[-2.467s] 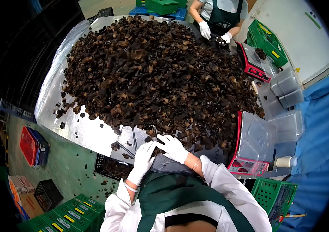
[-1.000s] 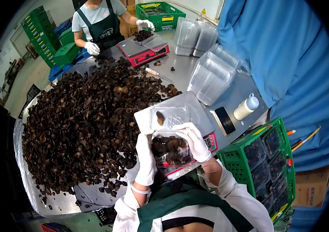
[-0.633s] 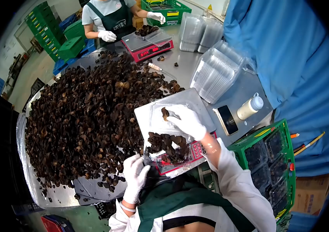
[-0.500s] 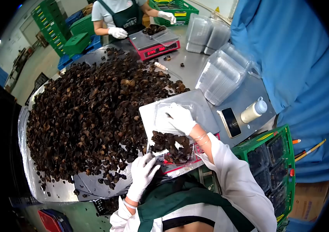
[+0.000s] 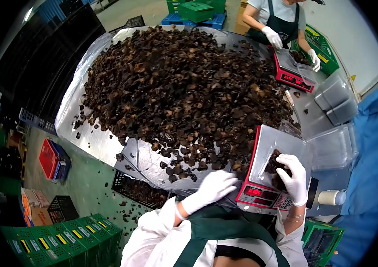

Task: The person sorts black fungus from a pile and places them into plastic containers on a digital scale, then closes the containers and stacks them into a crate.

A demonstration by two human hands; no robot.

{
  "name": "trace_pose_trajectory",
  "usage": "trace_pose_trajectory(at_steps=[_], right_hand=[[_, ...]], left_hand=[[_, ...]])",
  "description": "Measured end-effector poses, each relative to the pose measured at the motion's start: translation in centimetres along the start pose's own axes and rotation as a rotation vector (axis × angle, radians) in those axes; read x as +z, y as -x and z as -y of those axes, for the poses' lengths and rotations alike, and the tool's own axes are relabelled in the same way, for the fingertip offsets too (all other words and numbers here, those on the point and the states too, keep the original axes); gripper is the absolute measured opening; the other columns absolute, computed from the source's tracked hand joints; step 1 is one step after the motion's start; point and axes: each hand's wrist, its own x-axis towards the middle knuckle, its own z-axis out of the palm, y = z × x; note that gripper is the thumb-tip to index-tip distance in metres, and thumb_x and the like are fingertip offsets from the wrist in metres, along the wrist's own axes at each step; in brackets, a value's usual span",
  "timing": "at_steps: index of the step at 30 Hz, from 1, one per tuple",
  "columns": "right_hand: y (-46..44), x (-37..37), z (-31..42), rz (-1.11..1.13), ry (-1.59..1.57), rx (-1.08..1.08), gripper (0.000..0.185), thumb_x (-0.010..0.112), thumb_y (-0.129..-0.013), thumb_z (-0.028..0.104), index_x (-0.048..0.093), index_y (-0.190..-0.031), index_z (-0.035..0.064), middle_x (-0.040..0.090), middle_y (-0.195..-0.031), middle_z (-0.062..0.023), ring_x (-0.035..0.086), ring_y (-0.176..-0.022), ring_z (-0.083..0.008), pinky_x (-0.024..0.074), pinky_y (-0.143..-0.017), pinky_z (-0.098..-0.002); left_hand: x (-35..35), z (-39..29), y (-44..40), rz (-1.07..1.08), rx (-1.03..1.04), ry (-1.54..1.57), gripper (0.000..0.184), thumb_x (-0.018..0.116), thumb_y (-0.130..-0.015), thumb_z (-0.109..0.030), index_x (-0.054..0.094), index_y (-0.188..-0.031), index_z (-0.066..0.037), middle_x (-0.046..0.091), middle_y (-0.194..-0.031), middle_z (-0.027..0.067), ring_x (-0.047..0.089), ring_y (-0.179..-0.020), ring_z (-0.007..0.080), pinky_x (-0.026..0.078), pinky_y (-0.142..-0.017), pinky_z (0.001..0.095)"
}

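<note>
My right hand [image 5: 294,177], in a white glove, is over the scale [image 5: 260,167], its thumb and fingers curled onto dark wood ear mushrooms [image 5: 272,163]. These mushrooms lie in a clear plastic box whose edges are hard to make out on the metal plate. My gloved left hand [image 5: 215,190] has its fingers stretched out and holds nothing. It is left of the scale's red front, near the lower edge of a large mushroom pile [image 5: 184,93]. The scale's display is lit red.
Stacked clear boxes [image 5: 333,147] stand right of the scale, near a phone [image 5: 312,192] and a pale bottle [image 5: 331,197]. Across the table, a co-worker's gloved hands [image 5: 272,37] are at another red scale [image 5: 292,73]. Green crates [image 5: 64,240] line the floor at lower left.
The view has swung left, showing more of the pile and floor. My right hand has gone from the box's lid area to the mushrooms. My left hand has moved away from the box.
</note>
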Motion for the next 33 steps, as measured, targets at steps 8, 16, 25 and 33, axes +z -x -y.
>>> trace_pose_trajectory(at_steps=[8, 16, 25, 33], right_hand=[[-3.7, 18.3, 6.7, 0.470, -0.429, 0.024, 0.046, 0.077, -0.073, 0.017, 0.061, -0.114, 0.0029, 0.062, -0.111, -0.0127, 0.064, -0.091, -0.0246, 0.0539, -0.077, -0.0348], [-3.6, 33.9, 8.0, 0.564, 0.102, -0.278, 0.043, 0.069, -0.075, 0.011, 0.058, -0.117, 0.0120, 0.053, -0.115, -0.0094, 0.057, -0.100, -0.0287, 0.0531, -0.079, -0.0373], [-11.4, 33.9, 10.5, 0.245, 0.243, -0.108, 0.069, 0.074, -0.069, 0.010, 0.050, -0.134, 0.0179, 0.051, -0.124, -0.0126, 0.052, -0.109, -0.0324, 0.0502, -0.087, -0.0371], [-3.9, 32.0, 9.5, 0.299, 0.041, -0.270, 0.023, 0.060, -0.079, 0.007, 0.064, -0.101, 0.0116, 0.058, -0.103, -0.0064, 0.058, -0.095, -0.0255, 0.0535, -0.072, -0.0340]], left_hand=[[-8.9, 8.4, 13.8, -0.031, -0.555, -0.374, 0.046, 0.080, -0.066, -0.027, 0.062, -0.103, -0.005, 0.058, -0.108, 0.0122, 0.055, -0.099, 0.0323, 0.045, -0.086, 0.0428], [-12.1, 13.5, 15.7, -0.227, -0.654, -0.302, 0.059, 0.078, -0.071, -0.019, 0.055, -0.124, -0.004, 0.056, -0.115, 0.0159, 0.053, -0.106, 0.0340, 0.043, -0.092, 0.0409], [-13.2, 19.7, 12.0, -0.166, -0.542, -0.266, 0.041, 0.073, -0.073, -0.017, 0.063, -0.111, -0.008, 0.059, -0.111, 0.0115, 0.055, -0.100, 0.0312, 0.047, -0.085, 0.0391], [-14.7, 16.6, 17.5, -0.094, -0.481, -0.072, 0.027, 0.072, -0.073, -0.011, 0.064, -0.098, -0.006, 0.061, -0.100, 0.0099, 0.058, -0.093, 0.0300, 0.048, -0.081, 0.0383]])
